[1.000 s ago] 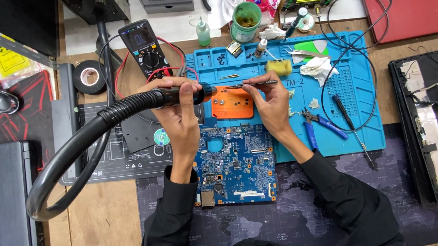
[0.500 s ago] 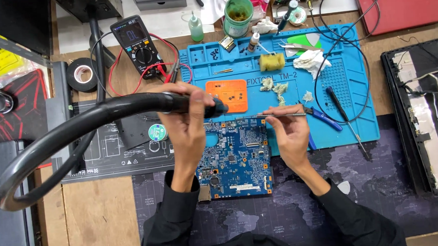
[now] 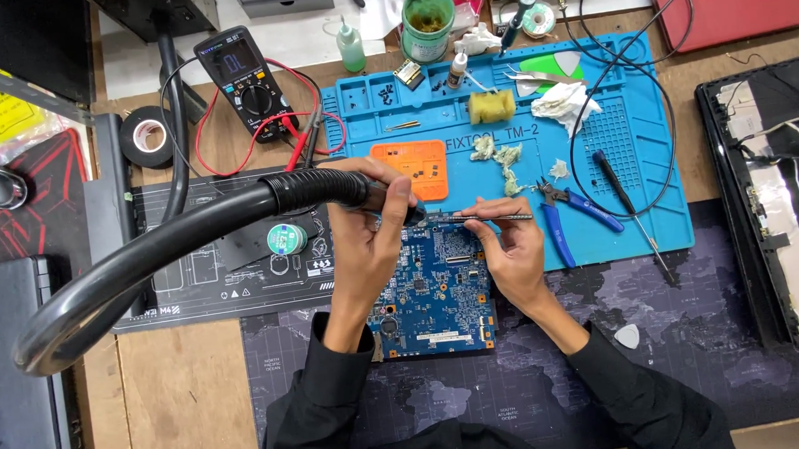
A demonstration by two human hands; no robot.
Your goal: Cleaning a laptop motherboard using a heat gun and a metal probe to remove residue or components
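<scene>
From my remote seat, nearest to me are both black-sleeved forearms, rising from the bottom edge and angling inward toward each other over the dark mat. Between them lies the blue circuit board (image 3: 434,290), flat on the surface, its far edge touching the blue work mat (image 3: 629,143). My left hand (image 3: 368,230) is bent at the wrist and arched over the board's upper left corner, fingers wrapped around the handle of the hot-air tool (image 3: 385,198), whose nozzle points right and down at the board's far edge; its thick black hose (image 3: 141,267) loops away to the left. My right hand (image 3: 513,246) sits at the board's right edge, palm turned inward, thumb and forefinger pinching a pair of tweezers (image 3: 480,216) held nearly level, tips pointing left toward the nozzle. Just beyond, on the work mat, are an orange pad (image 3: 410,166), blue-handled cutters (image 3: 574,217) and a screwdriver (image 3: 618,188). Farther off I see a yellow sponge (image 3: 491,106), a multimeter (image 3: 245,74) with red leads, a roll of black tape (image 3: 149,137) and a green cup (image 3: 427,21).
</scene>
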